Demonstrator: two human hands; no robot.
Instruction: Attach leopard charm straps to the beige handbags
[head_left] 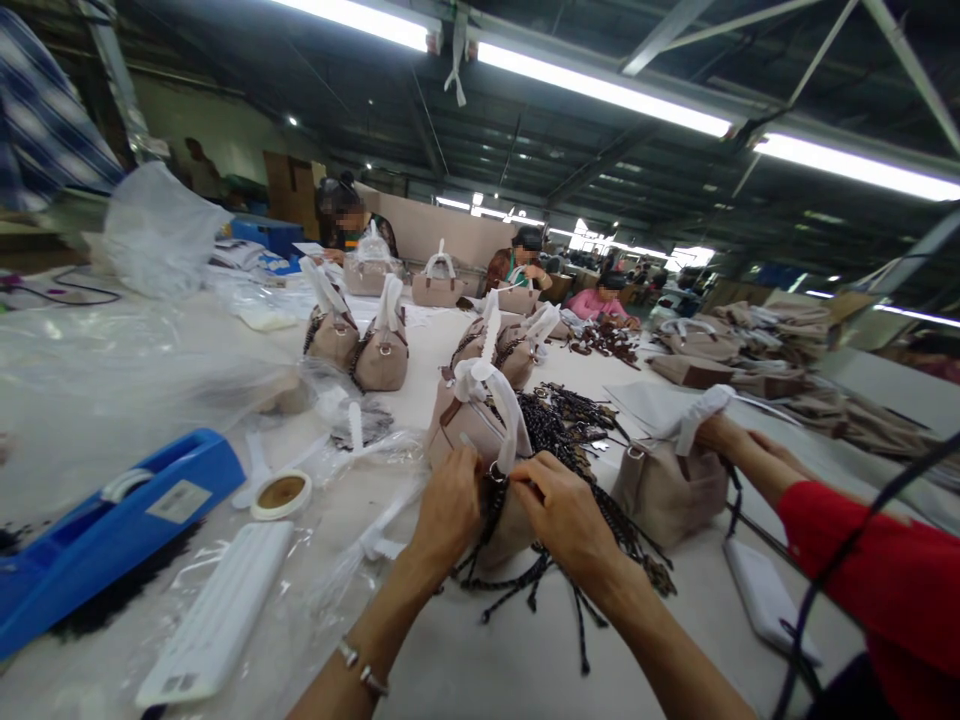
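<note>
A taupe handbag (442,425) with white-wrapped handles (510,410) stands on the table (465,650) in front of me. My left hand (454,495) is closed at the bag's side, by the metal ring where the handle joins; its fingertips pinch something I cannot make out. On the other side of that ring, my right hand (559,500) has its thumb and fingers pressed together on the dark braided strap (495,500) hanging there. More dark braided straps with tassels (551,430) lie heaped behind and right of the bag.
To the left are a blue tape dispenser (172,495), a tape roll (281,495), a white flat case (225,610) and clear plastic. At right, a red-sleeved person's hand (720,435) holds another bag (667,490). More bags (382,355) and people are beyond.
</note>
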